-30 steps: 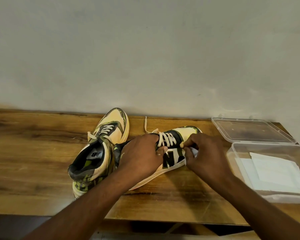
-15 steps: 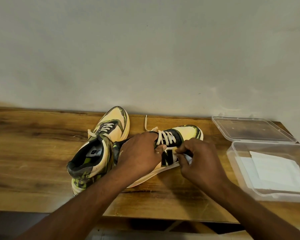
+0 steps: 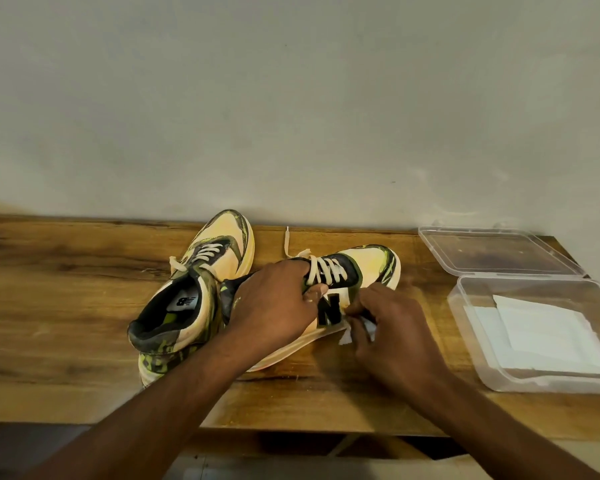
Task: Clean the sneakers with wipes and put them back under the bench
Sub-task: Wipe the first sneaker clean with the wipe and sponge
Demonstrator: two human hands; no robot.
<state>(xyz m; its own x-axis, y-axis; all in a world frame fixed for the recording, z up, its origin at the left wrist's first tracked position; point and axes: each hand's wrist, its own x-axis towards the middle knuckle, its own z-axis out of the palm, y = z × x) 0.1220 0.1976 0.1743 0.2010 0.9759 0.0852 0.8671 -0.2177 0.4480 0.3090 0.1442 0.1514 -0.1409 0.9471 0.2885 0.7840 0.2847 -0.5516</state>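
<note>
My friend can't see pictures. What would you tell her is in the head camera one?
A person's left hand grips a yellow-and-black laced sneaker while the right hand rubs a small white wipe along its side, on a brown wooden bench. A second matching sneaker sits beside it, and an open clear plastic box of white wipes lies to the right.

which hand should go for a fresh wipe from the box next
The right hand, probably. It lies next to the open plastic box of wipes and holds only the used wipe. The left hand grips the tilted sneaker, steadying it, and is farther from the box.
</note>
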